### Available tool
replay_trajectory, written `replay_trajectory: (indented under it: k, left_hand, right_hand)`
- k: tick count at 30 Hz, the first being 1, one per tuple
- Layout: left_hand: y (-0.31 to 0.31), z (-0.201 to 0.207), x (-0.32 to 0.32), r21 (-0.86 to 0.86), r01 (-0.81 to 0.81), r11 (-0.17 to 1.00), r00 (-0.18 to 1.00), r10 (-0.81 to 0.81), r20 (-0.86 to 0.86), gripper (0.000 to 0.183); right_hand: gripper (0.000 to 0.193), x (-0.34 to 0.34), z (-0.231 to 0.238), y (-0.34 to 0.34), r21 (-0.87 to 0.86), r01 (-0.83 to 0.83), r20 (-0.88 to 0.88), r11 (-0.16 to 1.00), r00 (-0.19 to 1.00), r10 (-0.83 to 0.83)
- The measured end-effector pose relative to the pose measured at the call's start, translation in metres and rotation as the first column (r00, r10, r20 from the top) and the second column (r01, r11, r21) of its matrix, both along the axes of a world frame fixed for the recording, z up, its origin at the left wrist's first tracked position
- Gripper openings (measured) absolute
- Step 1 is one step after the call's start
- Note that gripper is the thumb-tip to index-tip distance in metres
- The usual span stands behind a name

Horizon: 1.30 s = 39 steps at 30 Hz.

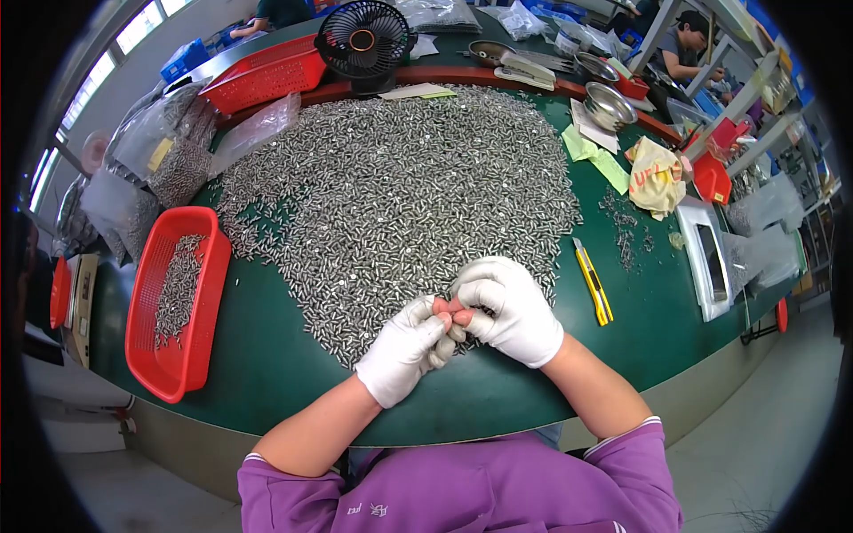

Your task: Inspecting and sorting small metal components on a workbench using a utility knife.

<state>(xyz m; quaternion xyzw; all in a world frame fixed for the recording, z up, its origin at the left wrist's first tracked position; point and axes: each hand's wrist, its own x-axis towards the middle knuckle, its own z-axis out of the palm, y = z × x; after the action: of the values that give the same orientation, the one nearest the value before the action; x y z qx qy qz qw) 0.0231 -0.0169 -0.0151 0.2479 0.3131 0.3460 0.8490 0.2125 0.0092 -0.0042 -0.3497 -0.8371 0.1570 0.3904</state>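
Note:
A broad pile of small silvery metal pins (418,178) covers the middle of the green table (267,373). At the pile's near edge my two hands meet, both in white gloves with bare fingertips. My left hand (404,349) has thumb and fingers pinched together. Against it, my right hand (508,311) is curled, its thumb and forefinger also pinched. Whatever lies between the fingertips is too small or hidden to make out. At the left stands a red plastic basket (200,329) with a heap of the same pins inside.
A yellow utility knife (593,282) lies right of the pile, near scattered dark bits (629,235) and a crumpled yellowish bag (656,178). Further right is a phone (712,262) on a white box. A black fan (364,43) and a red tray (267,75) stand behind; filled plastic bags (124,209) sit left.

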Motion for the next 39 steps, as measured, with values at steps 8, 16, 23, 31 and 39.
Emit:
replay_trajectory:
  k: [8, 16, 23, 31, 39]
  left_hand:
    - [0.001, -0.007, -0.004, -0.037, 0.051, 0.998, 0.998, -0.050, 0.028, 0.012]
    - [0.000, -0.005, -0.002, -0.083, 0.012, 0.996, 1.000, -0.011, 0.010, 0.017]
    - [0.002, -0.008, -0.006, -0.093, 0.027, 0.995, 0.992, -0.015, 0.122, 0.014]
    - [0.004, -0.012, -0.005, -0.060, 0.025, 0.998, 0.988, -0.016, 0.151, 0.012]
    - [0.003, -0.011, -0.005, -0.055, 0.016, 0.998, 0.987, -0.007, 0.160, 0.014]
  right_hand:
    - [0.015, 0.003, -0.003, -0.001, -0.027, 0.067, -0.007, 0.997, 0.998, -0.067]
    - [0.017, 0.017, -0.010, 0.010, 0.112, 0.403, 0.286, 0.908, 0.862, -0.418]
    - [0.009, 0.017, -0.011, 0.014, 0.116, 0.392, 0.248, 0.912, 0.878, -0.409]
    - [0.006, 0.013, -0.008, 0.012, 0.061, 0.371, 0.256, 0.927, 0.892, -0.373]
    - [0.008, 0.008, -0.005, 0.007, -0.049, 0.311, 0.132, 0.949, 0.944, -0.303]
